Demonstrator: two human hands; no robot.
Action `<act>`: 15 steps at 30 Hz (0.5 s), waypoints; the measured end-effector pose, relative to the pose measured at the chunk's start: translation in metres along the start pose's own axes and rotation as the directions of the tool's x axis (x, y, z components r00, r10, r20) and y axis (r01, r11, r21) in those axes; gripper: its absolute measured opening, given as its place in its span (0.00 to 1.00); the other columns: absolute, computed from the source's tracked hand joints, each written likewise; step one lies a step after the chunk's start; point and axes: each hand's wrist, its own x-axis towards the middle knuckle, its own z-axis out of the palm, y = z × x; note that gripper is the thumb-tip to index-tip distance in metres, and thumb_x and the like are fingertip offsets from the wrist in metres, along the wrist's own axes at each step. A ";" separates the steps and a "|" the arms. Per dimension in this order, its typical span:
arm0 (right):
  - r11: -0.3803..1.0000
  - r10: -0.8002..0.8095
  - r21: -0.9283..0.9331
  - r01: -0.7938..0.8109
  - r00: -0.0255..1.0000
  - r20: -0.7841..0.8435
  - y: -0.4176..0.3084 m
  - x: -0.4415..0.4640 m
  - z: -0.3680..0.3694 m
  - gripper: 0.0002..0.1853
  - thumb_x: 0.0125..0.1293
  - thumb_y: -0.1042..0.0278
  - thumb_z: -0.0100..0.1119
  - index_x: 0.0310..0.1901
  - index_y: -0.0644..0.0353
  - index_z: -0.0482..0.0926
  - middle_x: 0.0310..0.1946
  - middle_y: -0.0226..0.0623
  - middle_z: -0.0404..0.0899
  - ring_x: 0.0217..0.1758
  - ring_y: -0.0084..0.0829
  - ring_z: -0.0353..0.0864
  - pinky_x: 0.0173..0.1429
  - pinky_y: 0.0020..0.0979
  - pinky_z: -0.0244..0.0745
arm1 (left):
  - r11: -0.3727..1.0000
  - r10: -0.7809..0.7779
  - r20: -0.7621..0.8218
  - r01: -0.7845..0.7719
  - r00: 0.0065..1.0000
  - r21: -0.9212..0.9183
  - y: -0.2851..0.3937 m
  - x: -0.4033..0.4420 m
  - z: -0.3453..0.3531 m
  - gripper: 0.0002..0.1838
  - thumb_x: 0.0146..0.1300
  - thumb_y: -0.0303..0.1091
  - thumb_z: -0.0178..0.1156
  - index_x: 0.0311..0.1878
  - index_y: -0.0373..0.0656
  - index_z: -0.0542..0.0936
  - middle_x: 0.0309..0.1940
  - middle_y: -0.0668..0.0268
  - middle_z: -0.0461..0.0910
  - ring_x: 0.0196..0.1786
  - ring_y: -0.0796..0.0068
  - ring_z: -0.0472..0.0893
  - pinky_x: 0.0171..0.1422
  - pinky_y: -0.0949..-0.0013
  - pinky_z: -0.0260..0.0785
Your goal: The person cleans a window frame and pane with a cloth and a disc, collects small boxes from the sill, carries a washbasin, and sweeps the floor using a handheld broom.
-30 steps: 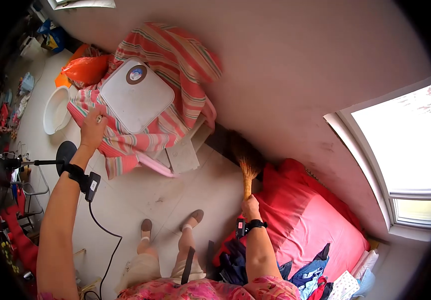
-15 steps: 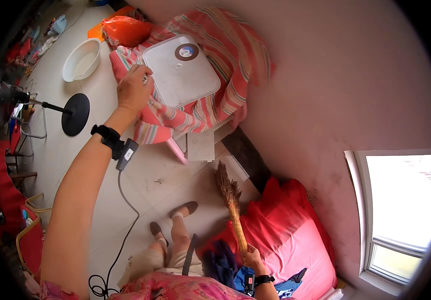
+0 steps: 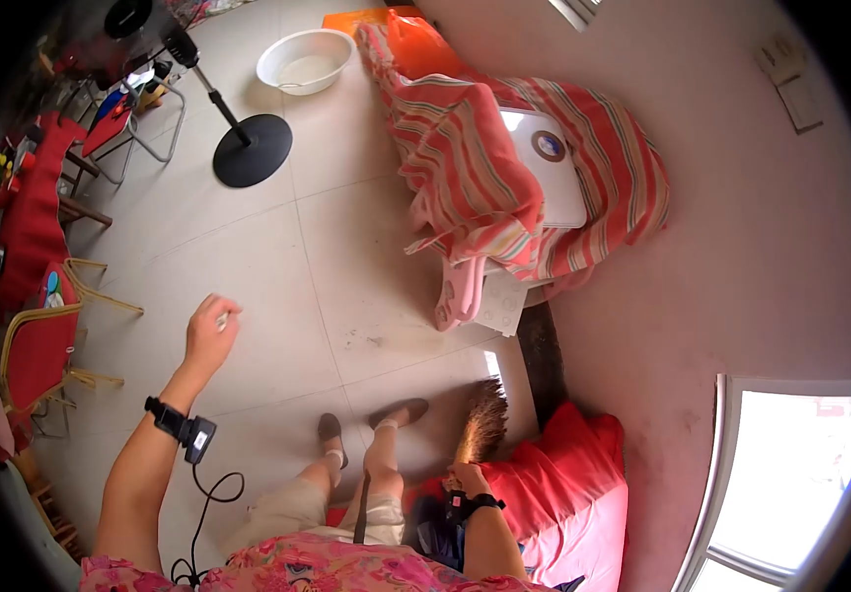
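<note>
My left hand (image 3: 212, 333) is raised over the floor tiles with its fingers curled; a small pale spot shows at them, too small to name. My right hand (image 3: 469, 480) grips a short hand broom (image 3: 484, 424) by its handle, bristles pointing up and away, beside the red and pink cushion (image 3: 563, 483). Ahead, a red striped cloth (image 3: 475, 168) drapes over a low stand with pink legs (image 3: 461, 294). A white square board with a round dial, like a bathroom scale (image 3: 558, 183), lies on it, its left part covered by a fold of the cloth.
A white basin (image 3: 307, 61) and a fan with a round black base (image 3: 253, 151) stand on the floor. Red chairs (image 3: 40, 345) are at the left. An orange bag (image 3: 423, 44) lies behind the cloth. The wall and a window (image 3: 790, 483) bound the right side.
My left hand has left the striped cloth and moved back toward me; a cloth fold now covers part of the scale. My right hand still holds the broom, nearer its bristles. The view has shifted.
</note>
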 end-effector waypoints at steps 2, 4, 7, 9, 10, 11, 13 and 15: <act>0.982 -0.165 -0.070 0.177 0.975 0.148 -0.016 -0.010 0.048 0.08 0.50 0.68 0.59 0.24 0.62 0.73 0.17 0.38 0.73 0.18 0.33 0.74 0.22 0.32 0.71 | 0.982 -0.156 -0.030 0.159 0.987 0.099 -0.052 -0.060 -0.041 0.02 0.49 0.22 0.53 0.28 0.39 0.73 0.28 0.59 0.72 0.34 0.58 0.74 0.38 0.65 0.66; 0.980 0.190 -0.079 -0.182 0.975 0.115 -0.056 -0.026 0.107 0.08 0.49 0.66 0.61 0.26 0.61 0.74 0.18 0.41 0.74 0.21 0.35 0.75 0.26 0.33 0.71 | 0.949 -0.272 -0.081 0.281 0.959 0.142 -0.106 -0.125 -0.072 0.02 0.49 0.22 0.53 0.27 0.38 0.73 0.27 0.59 0.72 0.34 0.57 0.74 0.39 0.65 0.66; 0.675 -0.381 -0.490 0.552 0.829 0.409 -0.041 0.010 0.164 0.10 0.51 0.62 0.61 0.27 0.60 0.75 0.20 0.44 0.74 0.24 0.40 0.75 0.32 0.33 0.71 | 0.870 -0.450 -0.142 0.468 0.882 0.153 -0.143 -0.213 -0.103 0.02 0.48 0.22 0.53 0.27 0.37 0.73 0.27 0.58 0.73 0.34 0.58 0.74 0.40 0.66 0.66; 0.597 -0.621 -0.210 0.774 0.612 0.490 -0.082 -0.013 0.214 0.12 0.51 0.63 0.62 0.32 0.61 0.75 0.25 0.45 0.75 0.29 0.43 0.76 0.35 0.34 0.71 | 0.820 -0.538 -0.174 0.560 0.825 0.117 -0.150 -0.260 -0.109 0.02 0.48 0.22 0.53 0.27 0.37 0.73 0.27 0.58 0.73 0.33 0.59 0.74 0.40 0.66 0.66; 0.415 -0.745 -0.119 0.902 0.412 0.524 -0.108 -0.022 0.238 0.10 0.53 0.65 0.59 0.33 0.62 0.72 0.25 0.44 0.73 0.28 0.41 0.75 0.33 0.33 0.72 | 0.783 -0.594 -0.193 0.616 0.781 0.086 -0.153 -0.283 -0.107 0.02 0.48 0.22 0.53 0.27 0.37 0.73 0.27 0.58 0.73 0.33 0.59 0.74 0.40 0.66 0.66; 0.206 -0.827 -0.026 0.978 0.189 0.529 -0.133 -0.031 0.262 0.09 0.55 0.68 0.56 0.34 0.63 0.69 0.25 0.42 0.71 0.27 0.39 0.74 0.30 0.33 0.73 | 0.739 -0.649 -0.209 0.671 0.731 0.054 -0.154 -0.305 -0.106 0.02 0.48 0.21 0.53 0.26 0.36 0.73 0.27 0.58 0.73 0.33 0.60 0.74 0.40 0.66 0.66; 0.010 -0.811 -0.071 0.997 0.049 0.583 -0.180 -0.046 0.298 0.10 0.54 0.71 0.57 0.36 0.65 0.69 0.27 0.42 0.72 0.29 0.37 0.75 0.32 0.32 0.73 | 0.703 -0.689 -0.209 0.710 0.694 0.039 -0.147 -0.336 -0.099 0.02 0.47 0.22 0.53 0.27 0.36 0.73 0.27 0.58 0.73 0.33 0.60 0.74 0.40 0.66 0.66; -0.105 -0.790 -0.109 0.989 -0.016 0.613 -0.220 -0.061 0.322 0.11 0.55 0.70 0.55 0.37 0.66 0.68 0.27 0.42 0.72 0.28 0.35 0.74 0.32 0.28 0.73 | 0.660 -0.730 -0.210 0.751 0.650 0.027 -0.135 -0.360 -0.095 0.02 0.47 0.22 0.53 0.27 0.36 0.73 0.27 0.58 0.73 0.33 0.60 0.74 0.40 0.66 0.66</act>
